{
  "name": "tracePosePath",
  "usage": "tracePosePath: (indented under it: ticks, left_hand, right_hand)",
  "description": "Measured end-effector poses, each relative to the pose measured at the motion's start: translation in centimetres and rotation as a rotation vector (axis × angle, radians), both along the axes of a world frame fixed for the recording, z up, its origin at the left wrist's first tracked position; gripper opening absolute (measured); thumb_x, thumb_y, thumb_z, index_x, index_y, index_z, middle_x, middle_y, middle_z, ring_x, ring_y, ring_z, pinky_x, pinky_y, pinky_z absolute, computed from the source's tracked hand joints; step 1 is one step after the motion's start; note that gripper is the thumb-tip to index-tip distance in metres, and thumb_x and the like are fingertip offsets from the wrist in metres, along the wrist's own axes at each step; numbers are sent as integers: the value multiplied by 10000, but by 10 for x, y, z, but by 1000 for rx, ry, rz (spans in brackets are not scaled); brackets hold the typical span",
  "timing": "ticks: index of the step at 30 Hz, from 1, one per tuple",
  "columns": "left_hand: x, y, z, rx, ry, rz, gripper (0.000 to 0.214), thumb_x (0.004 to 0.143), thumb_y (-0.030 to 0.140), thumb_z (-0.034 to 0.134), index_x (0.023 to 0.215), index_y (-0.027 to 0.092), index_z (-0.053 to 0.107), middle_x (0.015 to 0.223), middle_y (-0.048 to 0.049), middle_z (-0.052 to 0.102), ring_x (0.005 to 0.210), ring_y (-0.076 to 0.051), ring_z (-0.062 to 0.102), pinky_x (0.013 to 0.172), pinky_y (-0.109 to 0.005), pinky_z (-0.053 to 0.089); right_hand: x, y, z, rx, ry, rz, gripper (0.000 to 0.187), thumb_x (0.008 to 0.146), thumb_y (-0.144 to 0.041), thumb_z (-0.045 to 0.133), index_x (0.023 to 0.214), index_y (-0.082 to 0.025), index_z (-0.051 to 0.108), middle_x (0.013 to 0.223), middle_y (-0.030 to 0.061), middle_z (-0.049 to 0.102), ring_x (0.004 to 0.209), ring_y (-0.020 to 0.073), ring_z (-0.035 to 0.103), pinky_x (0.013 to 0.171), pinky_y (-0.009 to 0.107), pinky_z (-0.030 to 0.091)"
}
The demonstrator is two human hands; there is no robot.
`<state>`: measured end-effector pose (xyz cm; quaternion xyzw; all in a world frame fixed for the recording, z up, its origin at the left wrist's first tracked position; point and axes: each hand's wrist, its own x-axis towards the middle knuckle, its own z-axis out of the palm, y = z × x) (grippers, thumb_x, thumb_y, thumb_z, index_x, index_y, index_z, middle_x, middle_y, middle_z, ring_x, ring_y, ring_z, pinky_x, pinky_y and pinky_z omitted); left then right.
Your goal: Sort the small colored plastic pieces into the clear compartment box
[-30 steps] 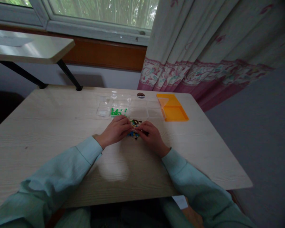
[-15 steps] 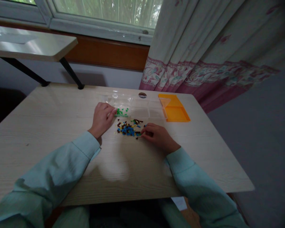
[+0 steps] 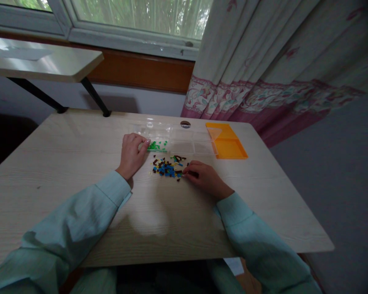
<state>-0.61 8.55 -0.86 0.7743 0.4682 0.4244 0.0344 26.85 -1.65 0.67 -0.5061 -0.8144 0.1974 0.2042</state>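
Note:
My left hand [image 3: 132,155] rests at the near left corner of a clear plastic compartment box [image 3: 194,148], fingers curled and thumb and forefinger together. Just past its fingertips, small green bricks [image 3: 155,145] lie in one compartment of the box. What the left fingers grip, if anything, is hidden. In front of the box a loose pile of tiny building bricks [image 3: 165,168] in blue, brown and yellow is spread on the table. At the right edge of this pile my right hand [image 3: 207,178] has thumb and forefinger pinched; whatever lies between them is too small to make out.
An orange tray [image 3: 231,148] lies at the right end of the clear box, partly beneath it. Behind the box is a round cable hole [image 3: 185,124] in the wooden table [image 3: 178,232]. A raised shelf [image 3: 58,67] stands at the back left. A curtain [image 3: 242,77] hangs behind.
The whole view has shifted slightly. My left fingertips are still at the box corner and my right fingers still at the pile's right edge, with hardly any movement.

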Motion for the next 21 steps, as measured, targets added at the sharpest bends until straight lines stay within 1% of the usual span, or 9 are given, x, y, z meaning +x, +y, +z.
tracePosePath:
  ticks: [5,12,16,21]
  left_hand:
    - [0,1,-3,-10,8,12,261,930,424,487,868,209,621,905,-62,579,940,-231,483,888,-403,363]
    - [0,2,-5,-43,36,28,212,891,389,561,922,206,664,937,-66,571,989,-242,482,907,-410,371]
    - [0,2,-4,-53,53,22,220,891,373,560,963,225,706,941,-70,561,992,-245,479,916,-422,369]
    - [0,2,-4,-39,50,12,214,889,281,547,1020,243,712,944,-70,562,994,-245,477,906,-424,379]
  right_hand:
    - [0,1,-3,4,13,-9,107,856,-171,607,912,-197,694,886,30,643,758,133,594,701,243,437]
    - [1,1,-5,-4,18,-8,92,852,-185,624,913,-183,692,870,32,634,740,125,574,684,230,420]
    - [0,1,-4,-2,25,-21,92,847,-192,630,908,-180,698,860,32,634,733,126,571,681,233,416]
    - [0,2,-5,4,54,-21,104,848,-186,619,902,-182,708,850,36,639,729,130,573,666,238,415]
